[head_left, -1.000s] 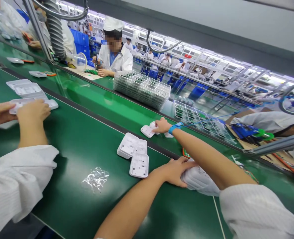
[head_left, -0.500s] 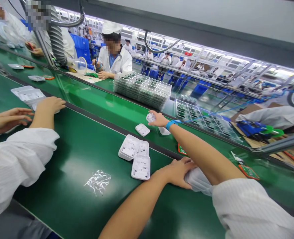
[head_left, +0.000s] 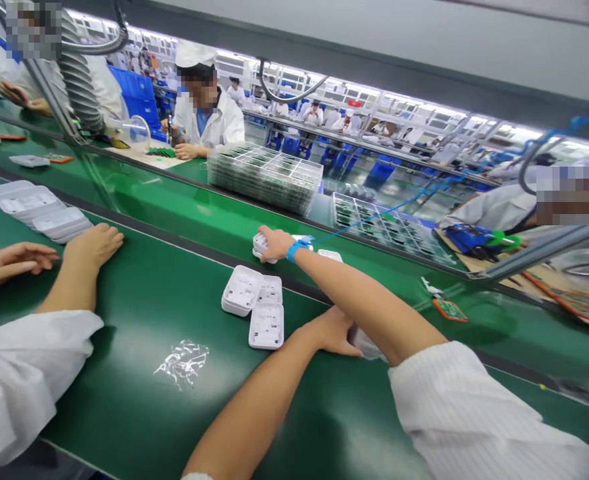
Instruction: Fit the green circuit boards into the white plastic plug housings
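Note:
My right hand [head_left: 276, 245], a blue band [head_left: 297, 248] at its wrist, is closed around a small white plastic housing [head_left: 259, 245] over the green belt. Another white piece lies at its underside; whether they touch I cannot tell. Below my right forearm, my left hand [head_left: 332, 331] grips a translucent whitish bundle [head_left: 367, 345] on the near green table. Its thumb shows; the forearm hides most fingers. Several white housings [head_left: 242, 290] rest to the left of my left hand, some stacked, with inner sides up. One more white housing [head_left: 330, 255] is behind my right wrist.
A co-worker's hands [head_left: 92, 247] are at the left, beside white shells [head_left: 39, 207]. Stacked clear trays [head_left: 264, 177] and a tray of green boards [head_left: 389, 227] stand beyond the belt. An orange-edged circuit board [head_left: 449, 309] lies right. A metal post [head_left: 549, 247] slants overhead.
The view has shifted to the right. My right hand has moved left with the housing, to the loose shell on the belt. My left hand stays at the bundle. The co-worker's shells are more uncovered.

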A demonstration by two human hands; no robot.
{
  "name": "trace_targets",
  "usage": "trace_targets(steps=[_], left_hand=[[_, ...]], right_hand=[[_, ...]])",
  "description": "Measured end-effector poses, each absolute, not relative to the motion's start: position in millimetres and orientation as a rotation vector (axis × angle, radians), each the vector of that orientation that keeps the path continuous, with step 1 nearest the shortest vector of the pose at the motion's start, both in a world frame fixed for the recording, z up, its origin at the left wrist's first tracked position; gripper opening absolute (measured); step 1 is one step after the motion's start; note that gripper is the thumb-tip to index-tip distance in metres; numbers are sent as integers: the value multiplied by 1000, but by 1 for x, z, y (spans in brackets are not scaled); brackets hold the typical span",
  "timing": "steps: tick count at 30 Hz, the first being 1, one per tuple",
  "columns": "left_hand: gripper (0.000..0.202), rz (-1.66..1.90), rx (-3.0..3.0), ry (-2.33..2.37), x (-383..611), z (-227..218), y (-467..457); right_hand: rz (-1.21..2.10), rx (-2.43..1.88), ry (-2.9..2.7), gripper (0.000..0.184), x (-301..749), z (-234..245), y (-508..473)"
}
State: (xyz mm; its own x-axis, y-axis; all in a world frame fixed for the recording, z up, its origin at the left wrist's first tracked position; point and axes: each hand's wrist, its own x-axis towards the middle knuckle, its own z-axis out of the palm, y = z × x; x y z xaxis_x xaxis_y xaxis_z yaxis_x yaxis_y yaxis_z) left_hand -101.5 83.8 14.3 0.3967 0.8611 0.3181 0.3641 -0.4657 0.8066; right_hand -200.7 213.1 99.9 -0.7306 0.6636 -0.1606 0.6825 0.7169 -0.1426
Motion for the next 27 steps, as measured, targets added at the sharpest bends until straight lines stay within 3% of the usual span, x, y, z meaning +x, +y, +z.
trace_targets(steps=[4,12,27], left_hand=[[99,1038,2038,1001,-98,14,88],[98,1087,2241,841,-95,11,96],[85,1254,2237,890,-90,8,89]], right_hand=[[-258,1139,2902,99,-140,136,208],[-632,1299,3149,91,21,188,165],[-1331,1588,3403,93,147,130,80]])
